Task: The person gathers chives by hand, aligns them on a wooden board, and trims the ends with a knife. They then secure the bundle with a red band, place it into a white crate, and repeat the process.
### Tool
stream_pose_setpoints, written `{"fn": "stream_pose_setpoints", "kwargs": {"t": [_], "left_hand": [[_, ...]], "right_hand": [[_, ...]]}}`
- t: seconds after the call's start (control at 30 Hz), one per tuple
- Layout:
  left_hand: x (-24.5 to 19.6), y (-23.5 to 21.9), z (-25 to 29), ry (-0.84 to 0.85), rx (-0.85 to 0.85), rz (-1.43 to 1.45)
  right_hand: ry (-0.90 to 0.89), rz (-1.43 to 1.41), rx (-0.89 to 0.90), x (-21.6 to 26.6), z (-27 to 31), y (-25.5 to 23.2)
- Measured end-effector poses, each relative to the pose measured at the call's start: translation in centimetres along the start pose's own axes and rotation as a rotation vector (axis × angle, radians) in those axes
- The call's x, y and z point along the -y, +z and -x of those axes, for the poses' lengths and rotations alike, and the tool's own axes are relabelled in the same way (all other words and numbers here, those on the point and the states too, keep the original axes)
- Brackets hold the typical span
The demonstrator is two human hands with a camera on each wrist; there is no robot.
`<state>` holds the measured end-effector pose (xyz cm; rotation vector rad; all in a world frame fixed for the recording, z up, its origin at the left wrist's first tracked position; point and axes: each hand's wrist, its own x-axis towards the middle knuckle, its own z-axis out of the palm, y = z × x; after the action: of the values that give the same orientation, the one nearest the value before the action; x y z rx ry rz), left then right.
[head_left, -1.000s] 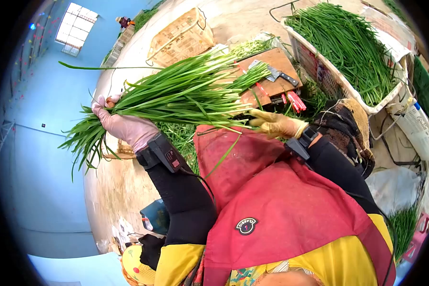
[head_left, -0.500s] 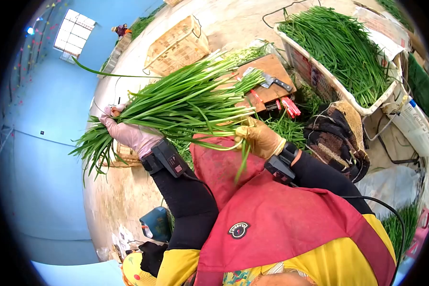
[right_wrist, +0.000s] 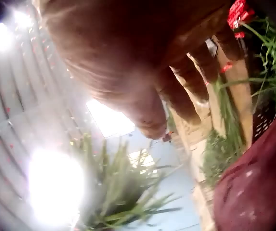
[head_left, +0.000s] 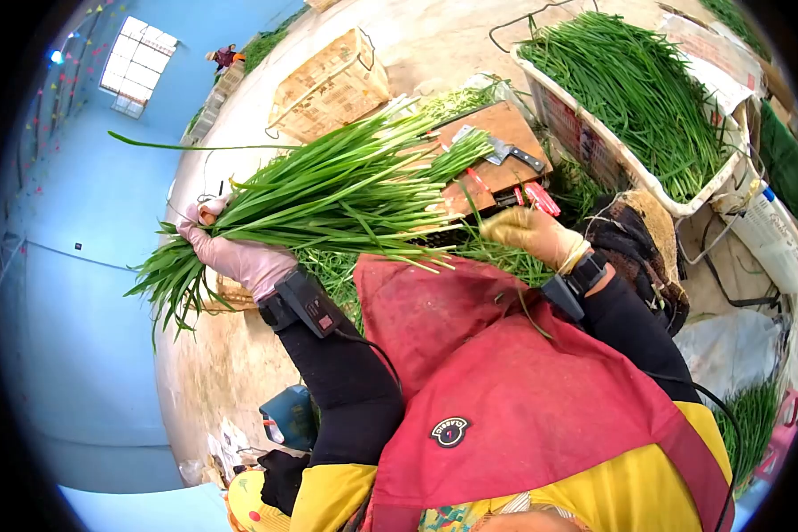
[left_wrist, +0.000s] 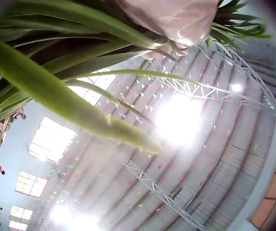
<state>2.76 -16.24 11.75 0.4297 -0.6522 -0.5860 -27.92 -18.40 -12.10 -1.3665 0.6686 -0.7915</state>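
A big bunch of garlic chives [head_left: 328,191], long green leaves with pale stem ends, lies across in front of the body. My left hand [head_left: 230,257], in a pinkish glove, grips it near the leafy end; in the left wrist view the glove [left_wrist: 176,19] is wrapped against the leaves. The pale ends point right, toward my right hand [head_left: 536,238]. That hand, in a yellowish glove, is apart from the bunch with nothing in it. Its fingers [right_wrist: 181,103] are loosely bent and spread in the right wrist view. A loose leaf [head_left: 534,315] hangs over the red apron [head_left: 505,381].
A wooden board [head_left: 514,133] carries a cleaver [head_left: 514,152] and a small bundle of cut stems [head_left: 461,155]. Red ties [head_left: 541,199] lie at its edge. A white crate [head_left: 661,195] full of chives stands at right, an upturned-looking basket [head_left: 328,84] behind.
My right hand held a few loose leaves at the stem ends half a second ago; it has let them go and moved right. My left hand keeps its grip on the bunch.
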Motion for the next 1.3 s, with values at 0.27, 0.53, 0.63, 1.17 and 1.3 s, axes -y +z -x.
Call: {"fn": "stream_pose_setpoints", "kwargs": {"t": [0.27,0.53,0.63,1.17,1.3], "left_hand": [[1.5,0.8,1.8,-0.046,0.082,0.025],[1.8,-0.1,1.6,-0.117,0.075,0.057],[2.6,0.6,2.3,-0.103,-0.054,0.029],[2.3,2.1,3.3,-0.029,-0.021,0.028],[3.2,2.5,4.4,-0.035,-0.004,-0.020]], "right_hand": [[-0.390,0.207,0.000,3.1,-6.5,3.7],[-0.161,-0.571,0.088,4.5,-3.1,4.9],[-0.023,-0.427,0.072,3.9,-2.7,4.1],[0.104,-0.096,-0.082,6.8,-1.3,3.5],[0.151,-0.797,-0.019,5.0,-3.9,5.6]]}}
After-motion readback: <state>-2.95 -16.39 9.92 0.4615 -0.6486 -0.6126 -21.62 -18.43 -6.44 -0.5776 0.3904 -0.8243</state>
